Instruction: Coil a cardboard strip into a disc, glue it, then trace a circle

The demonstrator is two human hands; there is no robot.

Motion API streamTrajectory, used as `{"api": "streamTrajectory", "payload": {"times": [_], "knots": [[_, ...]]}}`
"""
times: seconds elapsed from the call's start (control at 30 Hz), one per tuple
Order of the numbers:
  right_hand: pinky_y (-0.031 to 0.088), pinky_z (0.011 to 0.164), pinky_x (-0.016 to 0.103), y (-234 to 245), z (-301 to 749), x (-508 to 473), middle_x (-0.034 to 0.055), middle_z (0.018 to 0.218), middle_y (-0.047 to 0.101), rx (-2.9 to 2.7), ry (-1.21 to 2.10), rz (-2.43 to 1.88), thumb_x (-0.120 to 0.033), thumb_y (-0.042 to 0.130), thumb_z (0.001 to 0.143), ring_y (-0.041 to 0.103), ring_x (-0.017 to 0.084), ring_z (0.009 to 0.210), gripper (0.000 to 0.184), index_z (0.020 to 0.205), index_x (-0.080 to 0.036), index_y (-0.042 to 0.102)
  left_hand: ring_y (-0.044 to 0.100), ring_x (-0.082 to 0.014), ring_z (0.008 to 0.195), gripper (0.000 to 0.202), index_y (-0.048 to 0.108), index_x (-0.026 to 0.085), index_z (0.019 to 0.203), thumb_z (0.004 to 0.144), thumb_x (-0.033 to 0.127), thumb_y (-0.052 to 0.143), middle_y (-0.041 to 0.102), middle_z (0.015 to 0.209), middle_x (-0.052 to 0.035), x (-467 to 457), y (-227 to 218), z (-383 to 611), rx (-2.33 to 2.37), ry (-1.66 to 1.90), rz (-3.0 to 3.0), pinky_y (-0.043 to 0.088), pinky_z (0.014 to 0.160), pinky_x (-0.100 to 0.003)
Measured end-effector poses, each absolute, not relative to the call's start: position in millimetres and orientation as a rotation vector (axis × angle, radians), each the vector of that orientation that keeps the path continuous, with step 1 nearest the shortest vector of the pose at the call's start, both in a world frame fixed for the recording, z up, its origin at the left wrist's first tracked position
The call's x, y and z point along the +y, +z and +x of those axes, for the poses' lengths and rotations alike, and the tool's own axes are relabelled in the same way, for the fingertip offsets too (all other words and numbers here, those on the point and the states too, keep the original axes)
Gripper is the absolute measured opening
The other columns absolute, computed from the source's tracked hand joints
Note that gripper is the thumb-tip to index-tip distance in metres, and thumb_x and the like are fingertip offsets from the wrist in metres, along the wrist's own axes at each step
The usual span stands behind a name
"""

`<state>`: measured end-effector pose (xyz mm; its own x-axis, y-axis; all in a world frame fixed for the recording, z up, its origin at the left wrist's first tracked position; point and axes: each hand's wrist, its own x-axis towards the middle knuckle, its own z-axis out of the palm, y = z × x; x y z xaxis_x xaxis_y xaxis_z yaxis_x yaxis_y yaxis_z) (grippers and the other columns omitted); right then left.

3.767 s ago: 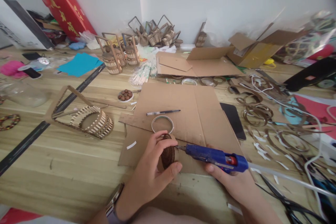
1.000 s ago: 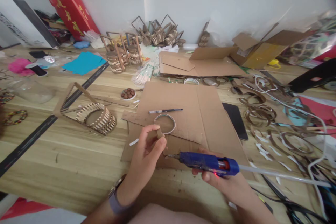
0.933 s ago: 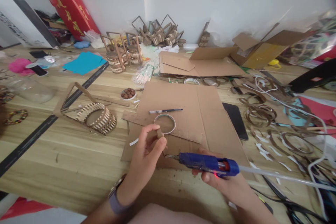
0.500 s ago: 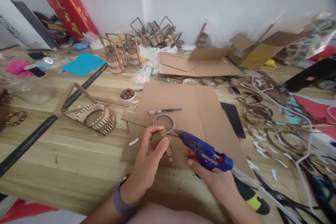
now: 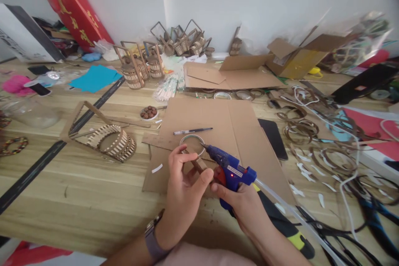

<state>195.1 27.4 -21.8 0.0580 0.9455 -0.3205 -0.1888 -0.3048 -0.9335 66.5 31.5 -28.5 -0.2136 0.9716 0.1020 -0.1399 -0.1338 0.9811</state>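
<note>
- The left hand point(image 5: 187, 189) pinches a brown piece point(image 5: 200, 165) above the cardboard sheet point(image 5: 215, 116), toward its near edge; its full shape I can't quite make out.
- The right hand point(image 5: 247, 205) grips a blue glue gun point(image 5: 232, 168), nozzle by the white ring point(image 5: 181, 144).
- Past the sheet's left edge, a slatted basket point(image 5: 124, 141) lies.

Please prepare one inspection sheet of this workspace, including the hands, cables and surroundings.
Surface: wooden table, with a cardboard sheet laid on it.
Things in work: glue gun, red light lit, clear stick behind it; brown piece near its nozzle.
Clutter: brown rings, paper scraps and scissors at the right.
Hands: left hand holds the brown piece; right hand grips the glue gun.
Cables: white cable winds along the right side; ends unclear.
Surroundings: pale wall behind; red box at back left; baskets with handles near the wall.
</note>
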Motion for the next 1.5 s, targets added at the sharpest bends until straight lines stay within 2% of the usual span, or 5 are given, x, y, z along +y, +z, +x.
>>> {"api": "streamTrajectory", "payload": {"times": [0.53,0.87,1.07,1.23,1.5], "knots": [[0.048,0.061,0.027,-23.3,193.7,28.6,0.0002,0.069,0.060,-0.858,1.405,-1.363,-0.034,0.083,0.059,0.054,0.014,0.062,0.032,0.079,-0.018,0.063,0.041,-0.0277,0.133,0.024,0.057,0.025,0.101,0.083,0.031,0.072,0.035,0.138,-0.0087,28.4,-32.9,70.9,1.211,1.532,1.286,0.052,0.093,-0.037],[0.047,0.062,0.026,-39.7,198.8,29.0,0.0018,0.073,0.062,-0.795,1.452,-1.316,-0.034,0.084,0.059,0.056,0.015,0.066,0.034,0.083,-0.018,0.066,0.049,-0.0233,0.122,0.027,0.056,0.025,0.102,0.082,0.031,0.073,0.035,0.137,-0.0069,31.7,-34.8,71.3,1.196,1.521,1.153,0.054,0.090,-0.035],[0.048,0.071,0.030,-38.4,205.2,27.4,0.0052,0.081,0.067,-0.793,1.396,-1.313,-0.047,0.080,0.067,0.059,0.018,0.075,0.034,0.084,-0.019,0.070,0.048,-0.0251,0.125,0.031,0.055,0.024,0.105,0.081,0.032,0.073,0.036,0.139,-0.0079,40.9,-35.4,57.2,1.208,1.557,1.081,0.055,0.087,-0.033],[0.047,0.064,0.030,-25.6,217.2,23.6,0.0045,0.070,0.064,-1.074,1.203,-1.416,-0.053,0.075,0.069,0.056,0.019,0.067,0.034,0.072,-0.020,0.069,0.049,-0.0229,0.124,0.031,0.056,0.024,0.104,0.080,0.031,0.074,0.039,0.138,-0.0065,51.8,-35.1,42.0,1.236,1.662,1.043,0.054,0.086,-0.029],[0.041,0.049,0.024,-22.1,226.0,24.2,-0.0018,0.058,0.052,-1.501,1.100,-1.484,-0.046,0.068,0.073,0.047,0.013,0.053,0.028,0.066,-0.021,0.059,0.056,-0.0195,0.115,0.032,0.059,0.025,0.105,0.078,0.029,0.076,0.041,0.136,-0.0056,55.1,-33.3,33.6,1.308,1.735,1.094,0.056,0.084,-0.027]]}}
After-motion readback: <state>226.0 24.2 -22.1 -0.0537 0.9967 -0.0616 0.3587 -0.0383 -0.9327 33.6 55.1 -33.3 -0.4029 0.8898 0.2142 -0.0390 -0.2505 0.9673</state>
